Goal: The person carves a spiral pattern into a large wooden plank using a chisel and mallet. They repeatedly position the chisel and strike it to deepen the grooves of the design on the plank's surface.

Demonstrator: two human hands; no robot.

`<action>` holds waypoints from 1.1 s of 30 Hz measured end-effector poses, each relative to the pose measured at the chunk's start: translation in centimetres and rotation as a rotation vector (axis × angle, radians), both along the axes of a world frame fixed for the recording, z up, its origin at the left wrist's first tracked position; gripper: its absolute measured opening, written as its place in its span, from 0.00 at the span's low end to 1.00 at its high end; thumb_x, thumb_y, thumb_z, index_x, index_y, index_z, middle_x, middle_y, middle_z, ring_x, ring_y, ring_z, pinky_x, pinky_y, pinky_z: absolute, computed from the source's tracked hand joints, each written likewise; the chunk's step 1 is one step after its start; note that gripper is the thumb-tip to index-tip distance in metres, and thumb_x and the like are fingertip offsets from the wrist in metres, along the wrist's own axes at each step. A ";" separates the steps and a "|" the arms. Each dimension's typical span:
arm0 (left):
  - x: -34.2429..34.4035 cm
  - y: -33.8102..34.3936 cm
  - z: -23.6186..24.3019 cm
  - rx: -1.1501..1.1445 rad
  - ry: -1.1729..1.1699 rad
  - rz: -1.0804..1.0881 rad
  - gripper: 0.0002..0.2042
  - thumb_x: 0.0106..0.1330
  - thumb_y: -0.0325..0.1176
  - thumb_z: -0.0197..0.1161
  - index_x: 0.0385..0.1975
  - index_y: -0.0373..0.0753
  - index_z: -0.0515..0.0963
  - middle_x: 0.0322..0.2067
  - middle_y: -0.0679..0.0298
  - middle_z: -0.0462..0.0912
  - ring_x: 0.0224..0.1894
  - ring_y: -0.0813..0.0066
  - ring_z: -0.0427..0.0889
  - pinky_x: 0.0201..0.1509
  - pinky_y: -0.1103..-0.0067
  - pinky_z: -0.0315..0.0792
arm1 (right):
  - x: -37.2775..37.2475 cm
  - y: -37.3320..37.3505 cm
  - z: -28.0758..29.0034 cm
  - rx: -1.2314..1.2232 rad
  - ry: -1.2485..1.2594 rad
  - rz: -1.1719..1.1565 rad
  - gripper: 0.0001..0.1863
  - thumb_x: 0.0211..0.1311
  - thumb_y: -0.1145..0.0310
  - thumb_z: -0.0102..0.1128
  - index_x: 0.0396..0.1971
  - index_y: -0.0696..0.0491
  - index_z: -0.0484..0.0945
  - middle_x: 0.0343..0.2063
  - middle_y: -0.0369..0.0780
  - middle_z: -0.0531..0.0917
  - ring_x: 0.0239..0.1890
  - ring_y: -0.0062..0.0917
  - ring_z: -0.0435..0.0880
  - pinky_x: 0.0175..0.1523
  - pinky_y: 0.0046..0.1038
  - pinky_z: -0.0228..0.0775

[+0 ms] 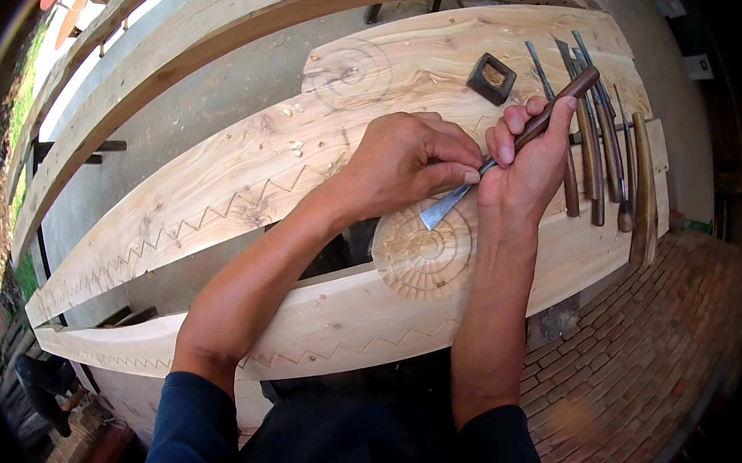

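Note:
My right hand (pixel 527 152) is wrapped round the dark wooden handle of a flat-bladed chisel (pixel 444 206). My left hand (pixel 410 161) pinches the same chisel where handle meets metal. Its bright blade points down-left over a carved segmented rosette (pixel 420 269) on the near pale board (pixel 557 270), which bears a scored zigzag. The far board (pixel 184 193) carries another zigzag and a pencilled circle (pixel 348 73), with some loose chips. Several chisels (pixel 601 162) with long wooden handles lie right of my right hand, beside a wooden mallet-like piece (pixel 646 199).
A small black square block (pixel 490 78) sits on the far board. Curved timber beams (pixel 141 69) cross the upper left, above a grey floor (pixel 263 52). Brick paving (pixel 603 360) lies at the lower right. A dark figure or object (pixel 42 385) at the lower left is unclear.

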State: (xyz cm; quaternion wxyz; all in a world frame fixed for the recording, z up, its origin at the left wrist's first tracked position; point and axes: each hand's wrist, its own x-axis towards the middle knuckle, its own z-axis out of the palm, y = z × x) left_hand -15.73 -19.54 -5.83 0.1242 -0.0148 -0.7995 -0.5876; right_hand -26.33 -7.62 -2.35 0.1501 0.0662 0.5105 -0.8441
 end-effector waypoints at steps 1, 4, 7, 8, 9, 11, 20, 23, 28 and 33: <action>0.0 0.0 0.0 -0.012 0.004 0.000 0.09 0.65 0.27 0.77 0.43 0.34 0.92 0.44 0.57 0.94 0.47 0.61 0.91 0.54 0.70 0.83 | 0.0 -0.1 0.1 0.002 -0.001 0.001 0.27 0.85 0.40 0.51 0.34 0.49 0.71 0.23 0.35 0.72 0.17 0.18 0.61 0.20 0.22 0.50; -0.1 -0.1 -0.1 -0.036 0.004 0.005 0.08 0.65 0.27 0.76 0.43 0.34 0.92 0.43 0.57 0.94 0.46 0.60 0.91 0.53 0.70 0.83 | 0.0 -0.3 0.0 0.005 -0.019 0.010 0.27 0.85 0.40 0.51 0.34 0.49 0.71 0.23 0.35 0.72 0.17 0.18 0.61 0.21 0.22 0.50; -0.1 -0.2 0.0 -0.050 -0.023 0.013 0.08 0.65 0.27 0.76 0.42 0.34 0.91 0.41 0.57 0.94 0.44 0.60 0.91 0.51 0.70 0.83 | 0.0 -0.4 -0.4 0.006 -0.042 0.018 0.26 0.85 0.40 0.51 0.34 0.49 0.71 0.23 0.36 0.72 0.17 0.18 0.61 0.21 0.22 0.50; -0.1 -0.2 0.0 -0.055 -0.029 0.012 0.08 0.66 0.27 0.75 0.42 0.33 0.91 0.41 0.57 0.93 0.43 0.60 0.91 0.50 0.70 0.83 | 0.0 -0.4 -0.5 0.010 -0.049 0.019 0.26 0.85 0.41 0.50 0.34 0.49 0.71 0.23 0.36 0.72 0.17 0.18 0.61 0.21 0.22 0.50; -0.2 -0.2 0.1 -0.059 -0.036 0.011 0.08 0.66 0.27 0.75 0.42 0.33 0.91 0.40 0.57 0.93 0.42 0.60 0.91 0.50 0.70 0.83 | 0.0 -0.5 -0.5 0.022 -0.042 0.018 0.26 0.85 0.41 0.50 0.34 0.49 0.71 0.23 0.36 0.72 0.17 0.18 0.61 0.21 0.22 0.50; -0.2 -0.2 0.3 -0.053 -0.048 0.014 0.07 0.66 0.27 0.75 0.41 0.33 0.90 0.39 0.58 0.93 0.41 0.61 0.91 0.48 0.71 0.82 | 0.1 -0.7 -0.4 0.047 -0.032 0.021 0.26 0.86 0.42 0.49 0.34 0.49 0.71 0.23 0.36 0.73 0.17 0.18 0.61 0.22 0.22 0.50; -0.2 -0.3 -0.2 -0.015 -0.054 0.015 0.06 0.64 0.24 0.74 0.40 0.33 0.91 0.37 0.58 0.93 0.39 0.64 0.91 0.46 0.73 0.82 | 0.1 -0.6 -0.9 0.031 -0.018 0.058 0.26 0.86 0.42 0.48 0.34 0.49 0.70 0.23 0.37 0.73 0.16 0.19 0.59 0.23 0.23 0.52; 0.0 -0.6 -0.2 -0.007 -0.065 0.013 0.06 0.63 0.24 0.75 0.39 0.33 0.91 0.36 0.58 0.93 0.38 0.65 0.91 0.46 0.73 0.82 | 0.7 -0.7 -0.7 0.044 -0.047 0.059 0.26 0.86 0.42 0.49 0.35 0.49 0.70 0.23 0.37 0.73 0.16 0.19 0.59 0.22 0.24 0.52; 0.0 -0.7 -0.1 0.011 -0.079 0.008 0.07 0.63 0.24 0.75 0.39 0.33 0.91 0.36 0.58 0.93 0.37 0.68 0.90 0.45 0.74 0.82 | 0.6 -0.9 -0.7 0.042 -0.040 0.039 0.26 0.86 0.42 0.49 0.35 0.49 0.71 0.23 0.37 0.73 0.16 0.20 0.59 0.22 0.24 0.51; 0.1 -0.8 0.0 0.051 -0.084 0.004 0.07 0.62 0.24 0.76 0.38 0.33 0.91 0.33 0.58 0.92 0.35 0.70 0.89 0.43 0.75 0.81 | 0.6 -0.8 -0.9 0.033 -0.031 0.052 0.25 0.86 0.41 0.50 0.35 0.49 0.71 0.23 0.37 0.73 0.16 0.20 0.59 0.22 0.24 0.51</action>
